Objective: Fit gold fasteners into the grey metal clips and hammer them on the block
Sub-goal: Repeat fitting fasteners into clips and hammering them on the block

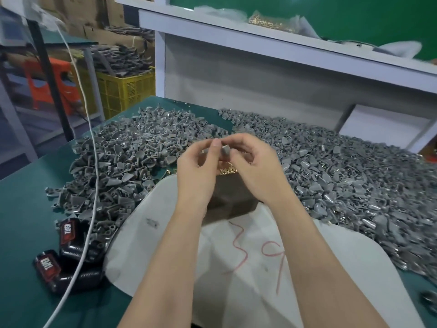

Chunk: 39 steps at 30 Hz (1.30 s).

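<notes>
Both my hands are raised over the dark block (233,197) in the middle of the bench. My left hand (198,169) and my right hand (255,166) pinch one grey metal clip (225,150) between their fingertips. A small heap of gold fasteners (227,171) lies just behind the block, partly hidden by my hands. Whether a fastener sits in the held clip is too blurred to tell. Big piles of grey clips spread at left (132,157) and at right (354,181). No hammer is in view.
The block stands on a white sheet (248,256) marked in red, on a green bench (26,209). Black tape rolls (68,252) and a white cable (92,185) lie at the left. A bag of gold fasteners (272,21) sits on the white shelf behind.
</notes>
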### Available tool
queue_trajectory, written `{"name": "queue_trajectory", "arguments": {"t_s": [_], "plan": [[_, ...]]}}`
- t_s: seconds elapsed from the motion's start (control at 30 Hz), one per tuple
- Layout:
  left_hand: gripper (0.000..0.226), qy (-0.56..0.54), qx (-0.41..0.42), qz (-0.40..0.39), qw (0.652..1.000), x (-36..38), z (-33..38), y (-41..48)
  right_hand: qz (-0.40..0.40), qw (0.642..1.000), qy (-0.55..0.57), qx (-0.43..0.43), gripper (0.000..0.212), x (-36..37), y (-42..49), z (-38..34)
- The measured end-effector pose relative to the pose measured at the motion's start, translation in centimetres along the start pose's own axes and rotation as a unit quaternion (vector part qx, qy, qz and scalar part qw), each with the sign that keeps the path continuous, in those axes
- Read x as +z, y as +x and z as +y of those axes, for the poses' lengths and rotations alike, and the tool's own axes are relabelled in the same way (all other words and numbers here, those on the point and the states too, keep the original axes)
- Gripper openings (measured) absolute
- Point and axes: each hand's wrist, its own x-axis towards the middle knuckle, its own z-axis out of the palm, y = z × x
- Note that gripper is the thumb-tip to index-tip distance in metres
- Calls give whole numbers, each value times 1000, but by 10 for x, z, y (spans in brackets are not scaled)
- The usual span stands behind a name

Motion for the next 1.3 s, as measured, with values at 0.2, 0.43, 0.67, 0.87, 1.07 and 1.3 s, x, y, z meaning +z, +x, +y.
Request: {"name": "queue_trajectory", "arguments": {"t_s": [0.2, 0.43, 0.67, 0.87, 1.07, 1.3], "plan": [[14, -1, -32, -63, 997, 4, -1, -5, 11, 998, 51, 32, 40, -10, -11, 10], [14, 24, -33, 57, 998, -1, -5, -1, 19, 932, -272, 239, 23, -19, 19, 44], [14, -27, -40, 171, 984, -6, -7, 5, -124, 853, -375, 341, 43, 28, 64, 62], [14, -54, -49, 203, 977, -6, -10, 7, -188, 814, -428, 343, 27, 50, 85, 70], [16, -36, -34, 179, 983, -4, -11, 7, -199, 804, -446, 341, 28, 50, 87, 70], [13, 97, 5, 86, 992, -4, -18, 5, 26, 925, -241, 293, 20, 30, 73, 57]]}}
